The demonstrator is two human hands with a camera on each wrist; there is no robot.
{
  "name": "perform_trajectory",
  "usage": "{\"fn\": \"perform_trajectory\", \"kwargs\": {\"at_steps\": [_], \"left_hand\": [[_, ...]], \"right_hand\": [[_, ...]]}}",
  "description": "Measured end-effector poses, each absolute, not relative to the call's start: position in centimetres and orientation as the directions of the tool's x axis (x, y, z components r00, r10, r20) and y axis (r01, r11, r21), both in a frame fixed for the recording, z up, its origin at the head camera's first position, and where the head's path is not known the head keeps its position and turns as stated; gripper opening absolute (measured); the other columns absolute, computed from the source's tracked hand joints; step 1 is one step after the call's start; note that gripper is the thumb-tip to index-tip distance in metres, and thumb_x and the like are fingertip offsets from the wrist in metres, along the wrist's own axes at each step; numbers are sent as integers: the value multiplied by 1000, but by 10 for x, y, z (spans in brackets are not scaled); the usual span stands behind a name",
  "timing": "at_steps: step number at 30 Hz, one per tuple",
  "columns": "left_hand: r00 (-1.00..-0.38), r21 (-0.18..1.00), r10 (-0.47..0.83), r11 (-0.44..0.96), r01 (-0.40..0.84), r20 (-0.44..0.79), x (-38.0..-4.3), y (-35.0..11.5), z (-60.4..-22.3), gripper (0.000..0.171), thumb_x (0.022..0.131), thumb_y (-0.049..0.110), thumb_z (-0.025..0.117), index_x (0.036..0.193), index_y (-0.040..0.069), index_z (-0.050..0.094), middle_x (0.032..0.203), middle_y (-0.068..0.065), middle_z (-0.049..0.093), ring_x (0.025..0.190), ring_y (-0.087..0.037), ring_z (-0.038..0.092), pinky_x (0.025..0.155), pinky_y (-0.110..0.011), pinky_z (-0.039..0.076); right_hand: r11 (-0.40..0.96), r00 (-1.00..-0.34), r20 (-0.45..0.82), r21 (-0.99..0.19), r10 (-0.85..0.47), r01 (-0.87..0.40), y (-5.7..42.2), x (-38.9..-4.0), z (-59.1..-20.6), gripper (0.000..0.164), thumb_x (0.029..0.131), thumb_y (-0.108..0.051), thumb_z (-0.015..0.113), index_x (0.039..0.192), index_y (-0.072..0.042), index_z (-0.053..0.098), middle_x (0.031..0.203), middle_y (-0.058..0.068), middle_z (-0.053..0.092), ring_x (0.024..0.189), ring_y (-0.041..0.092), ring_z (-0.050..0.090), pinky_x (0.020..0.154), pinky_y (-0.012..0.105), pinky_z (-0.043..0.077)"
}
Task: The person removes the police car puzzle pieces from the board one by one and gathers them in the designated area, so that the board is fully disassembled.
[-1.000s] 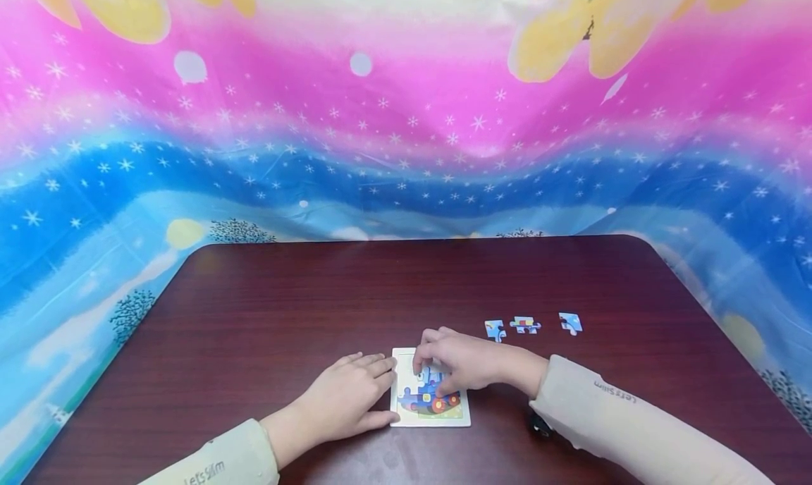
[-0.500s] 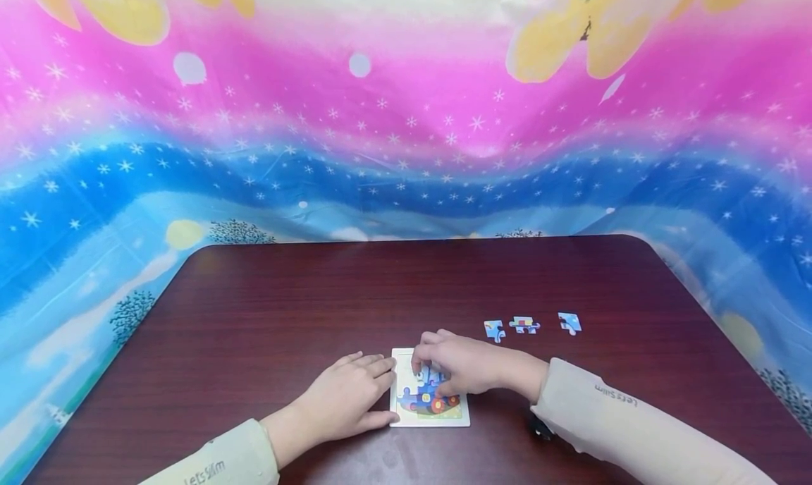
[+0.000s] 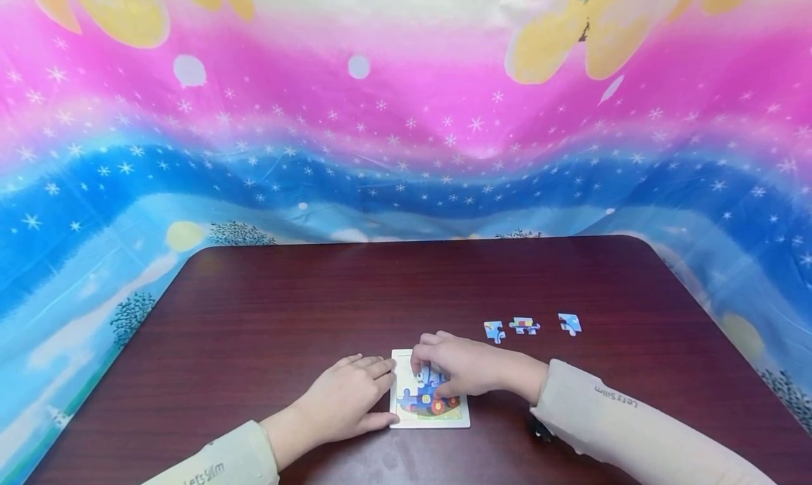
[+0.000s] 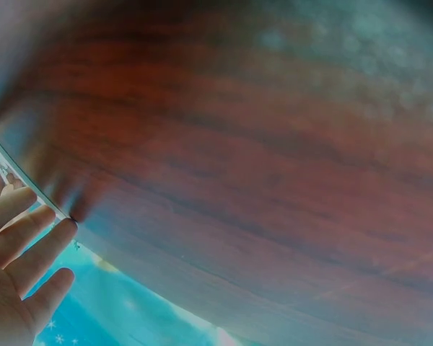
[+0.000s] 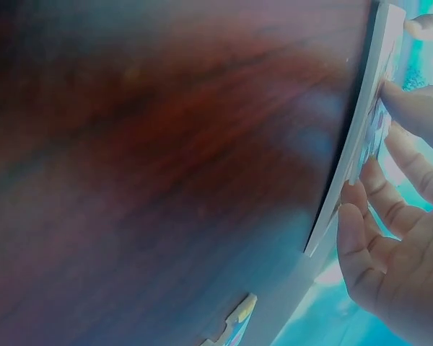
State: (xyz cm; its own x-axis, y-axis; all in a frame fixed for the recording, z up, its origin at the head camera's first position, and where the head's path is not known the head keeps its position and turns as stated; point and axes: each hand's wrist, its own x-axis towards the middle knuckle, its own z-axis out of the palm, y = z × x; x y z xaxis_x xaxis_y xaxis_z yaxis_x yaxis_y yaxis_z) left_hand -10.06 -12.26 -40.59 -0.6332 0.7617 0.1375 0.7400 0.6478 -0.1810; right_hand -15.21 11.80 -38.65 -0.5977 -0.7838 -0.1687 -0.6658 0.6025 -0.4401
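Observation:
A small jigsaw puzzle board (image 3: pixel 431 423) with a pale frame lies near the front of the table. Part of a picture of a blue vehicle with red wheels fills its lower right, while its left side shows bare backing. Over the upper right of the board, my right hand (image 3: pixel 459 361) bends its fingers and thumb about a blue puzzle piece (image 3: pixel 433 377), which they partly hide. My left hand (image 3: pixel 352 393) lies flat on the table with straight fingers, fingertips and thumb at the board's left edge. The right wrist view shows the right fingertips (image 5: pixel 373 167) down at the board's face.
Three loose puzzle pieces lie beyond my right forearm: a light blue one (image 3: pixel 494 330), a red and yellow one (image 3: pixel 524 325) and another blue one (image 3: pixel 569 323). The dark wooden table (image 3: pixel 285 295) ends at a patterned cloth (image 3: pixel 406 132) hanging behind it.
Hardly anything differs. Both hands keep their places at the board, and the loose pieces lie as before.

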Motion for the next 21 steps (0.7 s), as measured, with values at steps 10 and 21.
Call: {"fn": "perform_trajectory", "kwargs": {"at_steps": [10, 21], "left_hand": [[-643, -166, 757, 653, 739, 115, -100, -122, -405, 48, 88, 58, 64, 111, 16, 69, 125, 0, 69, 115, -17, 66, 96, -41, 56], [-622, -159, 775, 632, 759, 110, -101, -122, -403, 48, 89, 55, 65, 111, 12, 68, 125, -3, 69, 120, -21, 64, 99, -39, 55]], "right_hand": [[609, -600, -192, -475, -777, -636, 117, -151, -388, 35, 82, -16, 82, 105, -24, 56, 101, -12, 53, 93, 3, 51, 85, 21, 49], [576, -591, -164, -532, -790, -621, 118, -153, -390, 32, 85, -9, 77, 100, -24, 54, 97, -12, 55, 90, 5, 50, 83, 20, 47]]}}
